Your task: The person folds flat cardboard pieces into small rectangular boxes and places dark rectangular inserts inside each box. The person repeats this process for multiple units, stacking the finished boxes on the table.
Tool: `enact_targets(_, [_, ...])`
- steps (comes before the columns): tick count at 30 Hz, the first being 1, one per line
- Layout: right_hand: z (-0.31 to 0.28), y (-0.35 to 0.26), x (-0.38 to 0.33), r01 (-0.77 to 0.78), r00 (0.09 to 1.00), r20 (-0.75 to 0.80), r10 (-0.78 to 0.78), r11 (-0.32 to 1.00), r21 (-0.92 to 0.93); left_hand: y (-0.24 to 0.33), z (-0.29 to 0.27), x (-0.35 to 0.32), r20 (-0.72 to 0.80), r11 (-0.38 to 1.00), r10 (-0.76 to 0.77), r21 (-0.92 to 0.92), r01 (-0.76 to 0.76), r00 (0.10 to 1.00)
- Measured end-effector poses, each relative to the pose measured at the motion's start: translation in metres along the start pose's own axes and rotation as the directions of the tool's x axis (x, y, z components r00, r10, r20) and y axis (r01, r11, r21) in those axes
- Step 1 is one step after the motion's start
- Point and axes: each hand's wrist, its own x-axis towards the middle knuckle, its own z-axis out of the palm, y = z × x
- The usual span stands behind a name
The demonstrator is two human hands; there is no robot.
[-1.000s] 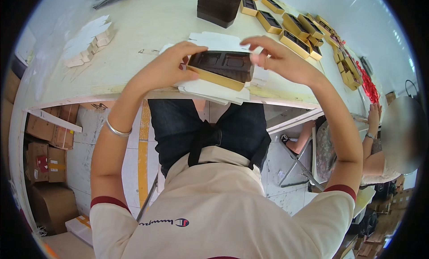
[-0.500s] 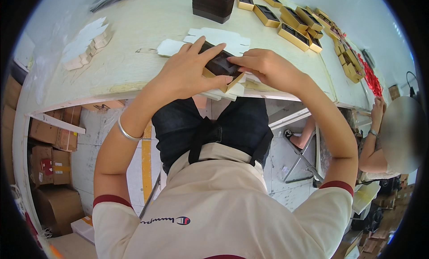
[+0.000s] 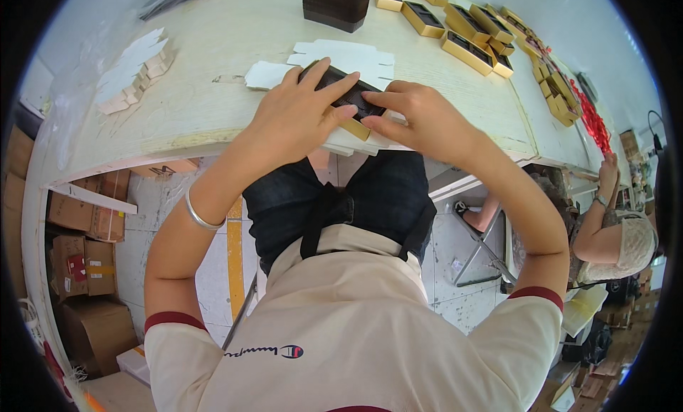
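Both my hands are at a small gold box with a black insert tray in its top. The box lies slanted near the table's front edge, above flat white card blanks. My left hand grips its left part, fingers spread over the far side and thumb on the near side. At the right end, my right hand presses thumb and forefinger against the insert tray; its other fingers are curled. My left hand partly covers the tray.
A tall stack of dark trays stands behind the blanks. Several gold boxes with black inserts lie at the far right, beyond them red ribbon. Folded white cards are at left. Another person's arm is at the right edge.
My right thumb has come down onto the box's right end. My left thumb has drawn back leftward along the near side. The insert tray seems to sit lower in the box.
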Motion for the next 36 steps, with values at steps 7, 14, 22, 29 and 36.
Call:
enact_targets(7, [0.045,-0.006,-0.022,0.132,0.933,-0.275,-0.233,0.931,-0.341,-0.007,0.007,-0.009,-0.043,0.974,0.207,0.107,-0.201,0.977])
enact_targets(14, [0.060,-0.005,-0.013,0.079,0.889,-0.429,-0.159,0.977,-0.198,-0.014,0.004,-0.001,0.030,0.982,0.180,0.055,-0.182,0.983])
enact_targets(22, [0.002,0.048,-0.035,-0.088,0.844,-0.507,0.174,0.978,0.189,-0.041,-0.029,-0.012,-0.138,0.961,0.048,-0.265,-0.083,0.989])
enact_targets(29, [-0.009,0.156,-0.052,-0.299,0.843,-0.538,0.008,0.839,-0.455,-0.038,-0.001,-0.025,0.127,0.995,0.096,0.011,-0.098,0.987])
enact_targets(36, [0.024,0.012,-0.030,0.173,0.975,-0.125,-0.185,0.979,-0.105,-0.010,-0.007,-0.055,0.025,0.996,0.059,0.064,-0.061,0.998])
